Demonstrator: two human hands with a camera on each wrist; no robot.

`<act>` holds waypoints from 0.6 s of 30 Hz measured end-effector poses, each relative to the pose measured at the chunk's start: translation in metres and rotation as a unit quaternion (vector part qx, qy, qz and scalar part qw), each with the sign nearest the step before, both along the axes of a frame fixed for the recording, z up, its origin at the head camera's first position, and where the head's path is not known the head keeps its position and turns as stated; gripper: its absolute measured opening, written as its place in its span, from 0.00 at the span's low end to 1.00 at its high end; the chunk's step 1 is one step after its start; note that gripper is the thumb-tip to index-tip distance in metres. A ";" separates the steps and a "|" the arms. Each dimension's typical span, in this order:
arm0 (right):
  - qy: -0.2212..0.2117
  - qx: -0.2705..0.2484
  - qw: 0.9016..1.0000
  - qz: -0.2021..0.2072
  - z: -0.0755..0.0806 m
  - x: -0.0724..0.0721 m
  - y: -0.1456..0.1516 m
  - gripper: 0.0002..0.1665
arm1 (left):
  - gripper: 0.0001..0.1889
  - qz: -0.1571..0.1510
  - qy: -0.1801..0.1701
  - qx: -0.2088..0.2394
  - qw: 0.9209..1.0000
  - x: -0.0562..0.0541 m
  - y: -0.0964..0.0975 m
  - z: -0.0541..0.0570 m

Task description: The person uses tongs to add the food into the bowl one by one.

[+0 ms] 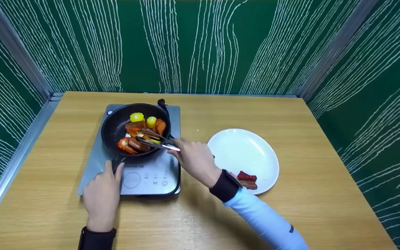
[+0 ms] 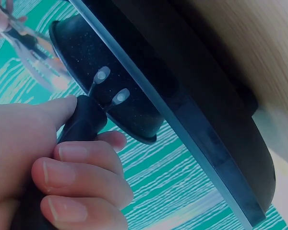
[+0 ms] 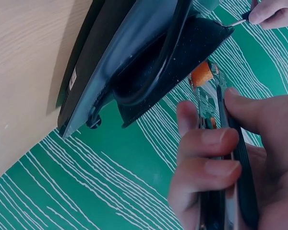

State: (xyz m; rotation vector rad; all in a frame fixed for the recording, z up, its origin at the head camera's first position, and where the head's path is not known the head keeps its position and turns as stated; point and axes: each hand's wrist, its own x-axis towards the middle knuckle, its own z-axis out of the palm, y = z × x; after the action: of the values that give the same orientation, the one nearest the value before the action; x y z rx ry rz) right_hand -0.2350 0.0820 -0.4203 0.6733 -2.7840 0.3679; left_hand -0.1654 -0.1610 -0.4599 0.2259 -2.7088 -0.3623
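My left hand (image 1: 101, 194) grips the black handle (image 2: 85, 120) of a frying pan (image 1: 115, 121), its fingers curled round it. The pan sits on an induction cooker (image 1: 99, 170) and holds yellow corn pieces (image 1: 136, 117), orange-red shrimp (image 1: 126, 146) and brown sausage-like pieces (image 1: 139, 144). In my right hand (image 1: 198, 161) is a pair of metal tongs (image 1: 167, 146), fingers wrapped round both arms. The tips of the tongs reach down among the food in the pan. An orange piece (image 3: 201, 74) shows by the tong tips in the right wrist view.
A white oval plate (image 1: 241, 149) lies right of the cooker, with dark red meat strips (image 1: 248, 180) near its front edge, beside my right wrist. A black cable (image 1: 161, 102) runs behind the pan. Green patterned panels (image 1: 214, 45) stand round the wooden table (image 1: 200, 222).
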 end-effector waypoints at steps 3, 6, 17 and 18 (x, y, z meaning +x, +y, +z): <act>-0.022 0.004 1.000 -0.004 -0.001 -0.001 -0.002 0.22 | 0.25 -0.001 0.000 -0.002 1.000 0.000 0.000 0.000; -0.037 0.007 0.999 -0.010 -0.002 -0.001 -0.002 0.25 | 0.25 0.001 -0.001 -0.003 1.000 -0.001 0.000 0.000; -0.002 0.019 1.000 -0.014 -0.005 0.002 -0.002 0.26 | 0.23 0.004 0.030 -0.011 0.999 0.000 0.000 -0.002; -0.005 0.018 1.000 -0.015 -0.005 0.002 -0.002 0.27 | 0.23 0.005 0.029 -0.012 1.000 0.000 0.000 -0.002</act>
State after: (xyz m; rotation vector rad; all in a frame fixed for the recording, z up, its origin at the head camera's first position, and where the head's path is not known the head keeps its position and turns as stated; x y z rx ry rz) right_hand -0.2326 0.0800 -0.4255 0.6402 -2.8127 0.3159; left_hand -0.1658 -0.1611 -0.4621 0.2176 -2.6526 -0.3295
